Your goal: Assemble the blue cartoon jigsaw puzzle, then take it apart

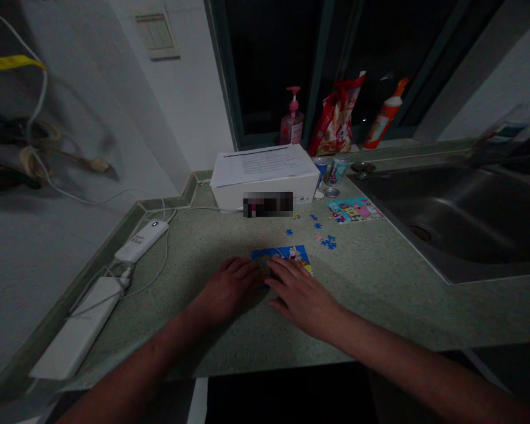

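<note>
Nearest are the two hands, side by side on the counter (380, 277). The left hand (230, 288) lies palm down with fingers loosely bent, its tips at the left edge of the puzzle (291, 254). The right hand (301, 297) lies flat, fingers stretched over the puzzle's near half. Neither is clenched and neither is seen grasping anything, though a piece under the fingertips would be hidden. The puzzle lies just ahead of both hands, its long axis running left to right and its far strip uncovered; the right hand reaches further onto it. Loose pieces (329, 241) are scattered beyond and to the right, nearer the right hand, with a picture card (354, 209) past them beside the sink (468, 235). A white box (265, 176) stands further back.
</note>
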Demonstrator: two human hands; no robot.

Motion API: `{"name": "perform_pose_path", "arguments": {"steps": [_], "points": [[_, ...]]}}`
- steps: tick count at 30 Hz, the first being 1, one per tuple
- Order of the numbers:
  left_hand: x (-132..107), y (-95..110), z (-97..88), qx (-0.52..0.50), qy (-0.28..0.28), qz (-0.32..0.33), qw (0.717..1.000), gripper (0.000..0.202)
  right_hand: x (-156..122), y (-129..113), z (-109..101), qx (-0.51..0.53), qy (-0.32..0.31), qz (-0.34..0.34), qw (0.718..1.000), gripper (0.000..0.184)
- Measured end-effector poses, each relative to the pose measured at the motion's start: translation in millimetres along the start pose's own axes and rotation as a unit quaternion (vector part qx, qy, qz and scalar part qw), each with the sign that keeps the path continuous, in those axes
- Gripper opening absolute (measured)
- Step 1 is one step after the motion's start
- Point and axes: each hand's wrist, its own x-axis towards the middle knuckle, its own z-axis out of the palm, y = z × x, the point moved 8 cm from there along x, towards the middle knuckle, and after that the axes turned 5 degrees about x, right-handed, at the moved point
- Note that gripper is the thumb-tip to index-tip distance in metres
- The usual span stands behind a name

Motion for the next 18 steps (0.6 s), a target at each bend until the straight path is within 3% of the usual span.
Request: {"name": "perform_pose_path", "arguments": {"steps": [18], "points": [[-0.6,-3.2,7.1,-0.035,0.008,0.0,0.999,0.025,1.0,3.4,8.5,-0.017,-0.008,-0.023,1.0,0.035]]}}
